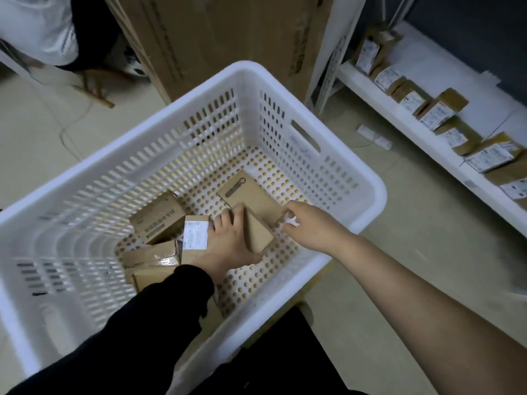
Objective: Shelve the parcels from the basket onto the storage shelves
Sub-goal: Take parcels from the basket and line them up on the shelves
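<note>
From where I stood, the job looked well along but not finished. Both of the person's hands were down inside the white basket. The left hand, coming out of a black sleeve, was clasped around a small brown parcel, fingers over its far end and thumb along the near side, with the parcel tilted just above the perforated basket bottom. The bare right hand was beside it, fingers loosely bent at the near corner of a flat parcel that lay just beyond both hands. It touched or nearly touched that corner, and I could not tell whether it had any hold on it. To the left of the left hand sat the rest of the load: a labelled parcel right against the knuckles, a printed parcel further out, and taped parcels nearer the sleeve, partly hidden under the forearm. So a handful of parcels was left in the basket, clustered on one side, while much of the bottom was bare. Well off beyond the right hand, a low white shelf already carried a row of shelved parcels, labels up, with room between some of them. By my reckoning a good share was shelved, and these last few were what was left to do.
</note>
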